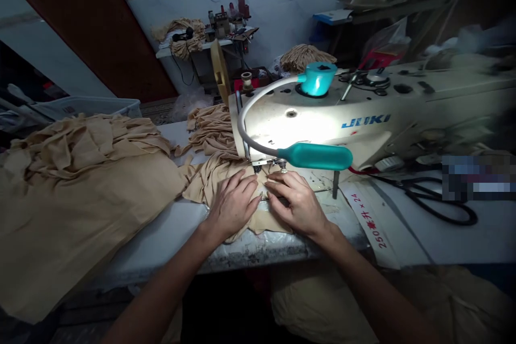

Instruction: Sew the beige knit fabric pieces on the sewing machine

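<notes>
Left hand (231, 205) and right hand (296, 204) lie flat, fingers spread, pressing tan fabric (262, 223) to the surface (189, 231); its length runs forward between them to the presser foot (257, 164) of the Juki sewing machine (318, 118), neither hand clearly nearer

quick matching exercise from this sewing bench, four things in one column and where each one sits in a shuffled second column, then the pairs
Things
1. teal lamp head
2. black-handled scissors
3. large heap of beige fabric
4. person's left hand

Places
A. on the white tabletop, right of the machine
B. flat on beige cloth beside the metal presser foot
C. left of the hands
D. in front of the white Juki sewing machine

Pairs: 1-D, 2-A, 3-C, 4-B
</notes>
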`<act>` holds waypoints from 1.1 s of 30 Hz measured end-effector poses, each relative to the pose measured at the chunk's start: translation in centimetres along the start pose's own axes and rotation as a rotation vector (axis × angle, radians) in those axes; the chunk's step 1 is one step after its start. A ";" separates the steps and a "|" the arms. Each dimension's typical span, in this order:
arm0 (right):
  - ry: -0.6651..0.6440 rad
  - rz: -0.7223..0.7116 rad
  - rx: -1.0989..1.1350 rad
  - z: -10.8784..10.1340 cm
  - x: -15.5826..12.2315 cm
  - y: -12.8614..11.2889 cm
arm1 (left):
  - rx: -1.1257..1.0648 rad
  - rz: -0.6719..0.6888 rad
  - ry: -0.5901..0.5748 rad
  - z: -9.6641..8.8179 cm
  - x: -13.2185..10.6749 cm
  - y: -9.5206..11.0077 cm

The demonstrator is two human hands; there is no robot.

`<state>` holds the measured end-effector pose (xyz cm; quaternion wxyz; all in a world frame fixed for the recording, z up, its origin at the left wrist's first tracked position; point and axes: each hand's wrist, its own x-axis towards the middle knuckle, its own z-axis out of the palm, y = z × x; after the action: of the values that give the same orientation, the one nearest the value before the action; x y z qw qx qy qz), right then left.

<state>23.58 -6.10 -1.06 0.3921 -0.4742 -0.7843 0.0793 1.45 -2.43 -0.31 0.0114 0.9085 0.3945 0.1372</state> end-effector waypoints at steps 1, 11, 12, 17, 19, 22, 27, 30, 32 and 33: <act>0.023 0.011 0.049 -0.6 -0.2 -0.2 | 0.010 -0.001 -0.001 0.1 0.0 0.0; 0.139 0.227 -0.191 -12.2 -7.8 3.9 | 0.136 0.116 0.106 1.7 -0.9 -0.1; 0.185 0.239 -0.276 -13.9 -8.3 5.0 | 0.144 0.124 0.125 2.0 -1.1 -0.1; 0.254 0.316 -0.620 -19.7 -9.7 9.4 | 0.167 0.110 0.177 2.6 -1.3 0.1; 0.143 0.306 -0.702 -19.8 -10.3 10.6 | 0.180 0.103 0.180 2.5 -1.3 0.3; 0.035 0.279 -0.772 -18.5 -11.4 11.9 | 0.189 0.103 0.162 2.4 -1.2 0.4; 0.019 0.324 -0.820 -17.2 -12.3 12.3 | 0.187 0.097 0.172 2.8 -1.0 0.1; 0.084 0.372 -0.830 -16.6 -11.7 10.9 | 0.204 0.121 0.214 2.7 -1.3 0.2; 0.171 0.363 -0.800 -15.4 -11.3 8.6 | 0.224 0.131 0.233 2.2 -2.1 0.9; 0.202 0.336 -0.758 -14.5 -11.0 7.0 | 0.236 0.112 0.238 1.9 -2.6 1.3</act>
<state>41.00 -14.78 -0.63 0.2466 -0.7113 -0.6275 -0.1984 1.19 -5.08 -2.58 -0.1499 0.9015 0.3552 0.1968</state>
